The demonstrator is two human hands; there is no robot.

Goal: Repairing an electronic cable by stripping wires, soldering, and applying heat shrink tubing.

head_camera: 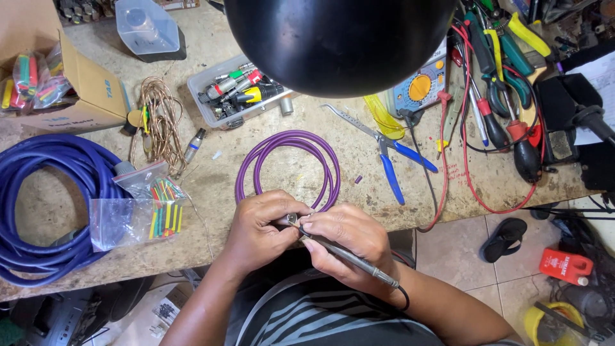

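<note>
I pinch the metal connector (292,220) in my left hand (259,227), steadying it for the soldering iron (346,256) that my right hand (349,247) grips like a pen, its fingers clamped round the shaft

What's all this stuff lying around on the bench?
Purple cable: one, coiled, bench centre.
Blue cable: one thick coil, left.
Blue-handled pliers: one, right of centre.
Clear tray of connectors: one, upper centre.
Bags of coloured tubing: two, left of centre.
Cardboard box: one, upper left.
Meter: one, blue and orange, upper right.
Black lamp shade: one, top.
Left hand: grips a small metal connector.
Right hand: holds a soldering iron.
</note>
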